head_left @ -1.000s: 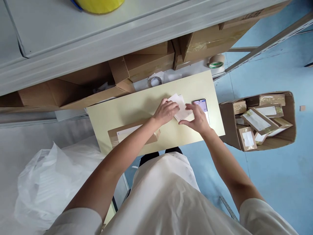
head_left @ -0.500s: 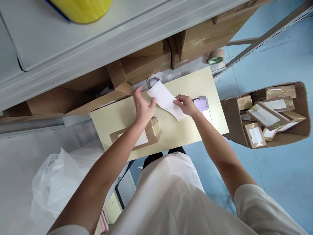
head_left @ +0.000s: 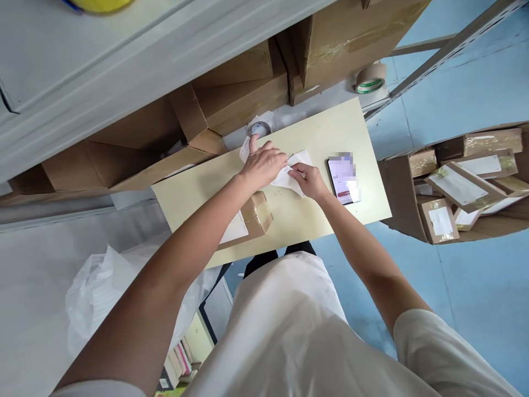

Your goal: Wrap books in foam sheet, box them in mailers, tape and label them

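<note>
A white paper label (head_left: 244, 150) is held between my two hands above the small table, with part of it hidden under my left hand. My right hand (head_left: 308, 179) is closed, pinching the label at its right end between thumb and fingers. Reaching across the sheet from the left, my left hand (head_left: 264, 164) is closed at the fingertips on the label, close to the right fingers. Below my left forearm lies a taped cardboard box (head_left: 259, 212) with a white label on top. A phone (head_left: 342, 187) with a lit screen lies right of my right hand.
The pale yellow tabletop (head_left: 330, 132) is bordered at the back by open cardboard boxes (head_left: 243, 110). A tape roll (head_left: 259, 129) sits behind it, another tape roll (head_left: 371, 78) farther right. At right, a large carton (head_left: 400, 204) holds several labelled boxes. Translucent plastic (head_left: 95, 298) is at left.
My left hand has gone from spread fingers beside the label to closing on it near the right hand. The label now looks bent. The view has shifted slightly, and the phone screen has changed.
</note>
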The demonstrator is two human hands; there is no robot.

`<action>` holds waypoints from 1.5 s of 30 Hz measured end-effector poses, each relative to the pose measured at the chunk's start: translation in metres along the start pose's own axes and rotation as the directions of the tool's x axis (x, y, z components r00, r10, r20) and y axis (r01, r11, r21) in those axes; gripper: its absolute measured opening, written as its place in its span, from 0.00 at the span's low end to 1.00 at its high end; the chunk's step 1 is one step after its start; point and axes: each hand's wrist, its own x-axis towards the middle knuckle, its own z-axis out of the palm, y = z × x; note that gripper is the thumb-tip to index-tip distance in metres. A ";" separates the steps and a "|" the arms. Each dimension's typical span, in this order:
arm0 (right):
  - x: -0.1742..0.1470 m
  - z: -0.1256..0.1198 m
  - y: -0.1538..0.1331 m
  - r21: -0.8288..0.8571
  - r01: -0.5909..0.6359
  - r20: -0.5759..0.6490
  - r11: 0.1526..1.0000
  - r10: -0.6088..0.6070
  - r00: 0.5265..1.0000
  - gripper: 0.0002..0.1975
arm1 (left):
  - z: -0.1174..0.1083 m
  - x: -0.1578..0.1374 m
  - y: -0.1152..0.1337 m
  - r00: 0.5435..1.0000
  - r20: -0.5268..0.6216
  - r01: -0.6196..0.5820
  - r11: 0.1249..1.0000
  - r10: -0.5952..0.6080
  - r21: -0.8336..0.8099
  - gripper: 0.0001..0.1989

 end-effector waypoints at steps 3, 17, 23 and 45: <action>0.001 0.004 0.002 0.006 0.014 -0.037 1.000 -0.014 0.999 0.19 | 0.004 0.002 -0.004 0.999 0.017 0.046 0.999 -0.046 -0.016 0.13; 0.023 0.000 0.014 -0.475 -0.107 0.061 0.873 0.154 0.986 0.31 | -0.010 0.004 -0.034 0.980 -0.126 0.163 0.986 -0.157 0.041 0.11; 0.010 0.003 -0.006 -0.314 -0.041 -0.153 0.949 -0.008 0.988 0.34 | -0.033 -0.025 -0.027 0.909 -0.323 0.217 0.961 -0.264 -0.174 0.12; -0.137 0.080 -0.205 -0.434 0.508 -0.095 0.744 -0.599 0.796 0.14 | -0.021 -0.267 0.057 0.714 -0.144 -0.074 0.131 -0.686 -0.989 0.16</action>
